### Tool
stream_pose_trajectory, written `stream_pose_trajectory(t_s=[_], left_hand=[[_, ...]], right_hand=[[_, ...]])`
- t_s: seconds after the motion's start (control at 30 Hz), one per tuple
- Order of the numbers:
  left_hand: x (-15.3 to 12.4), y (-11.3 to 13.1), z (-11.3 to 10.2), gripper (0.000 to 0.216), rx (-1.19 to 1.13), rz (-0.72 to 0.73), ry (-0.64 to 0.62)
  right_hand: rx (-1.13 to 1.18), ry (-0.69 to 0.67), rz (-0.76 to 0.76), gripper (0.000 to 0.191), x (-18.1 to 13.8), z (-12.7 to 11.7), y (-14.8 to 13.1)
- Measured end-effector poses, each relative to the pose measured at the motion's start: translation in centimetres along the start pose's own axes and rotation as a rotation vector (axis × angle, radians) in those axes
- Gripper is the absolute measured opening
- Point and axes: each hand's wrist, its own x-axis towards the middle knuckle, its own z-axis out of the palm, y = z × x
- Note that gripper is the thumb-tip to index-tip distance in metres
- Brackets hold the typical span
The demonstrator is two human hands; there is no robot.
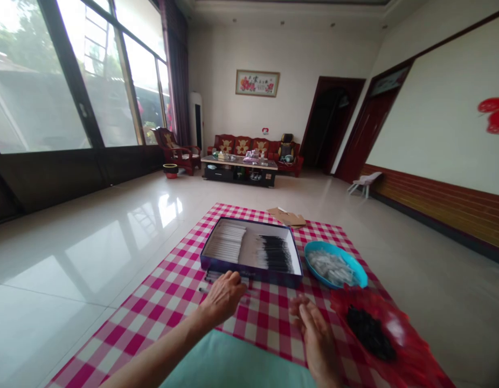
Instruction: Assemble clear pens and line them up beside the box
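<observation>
My left hand (225,296) is closed just in front of a shallow dark-blue box (253,275). A slim pen (203,290) runs under its curled fingers, whose tips are hidden. More pens (211,276) lie between that hand and the box. My right hand (316,334) hovers over the cloth with its fingers bent, smeared by motion; whether it holds anything is unclear. Inside the box, white pen barrels (226,242) fill the left side and dark, black-ended pens (277,253) the right.
Right of the box stands a blue bowl (360,277) of small clear plastic pieces (332,267). Nearer me, a red plastic bag (411,339) carries small black pieces (371,333). Flat cardboard (288,217) lies behind the box. A pink-checked cloth (152,318) covers the table.
</observation>
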Motion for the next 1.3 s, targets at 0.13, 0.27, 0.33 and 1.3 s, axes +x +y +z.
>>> stream_pose_trajectory(t_s=[0.13,0.27,0.33,1.3], left_hand=[[-1.1,-2.2,0.2,0.019,0.000,-0.044,-0.042],[-1.5,-2.2,0.0,0.021,-0.031,-0.033,-0.009],[-1.7,-2.1,-0.1,0.021,-0.052,-0.021,0.013],[0.7,1.3,0.4,0.019,-0.009,-0.119,-0.128]], right_hand=[[0.008,0.011,-0.014,0.044,-0.1,0.4,-0.3],[0.020,0.032,-0.021,0.044,-0.4,0.7,-0.9],[0.017,0.024,-0.027,0.043,-0.4,0.7,-0.9],[0.061,-0.011,-0.061,0.036,-1.0,1.3,-2.0]])
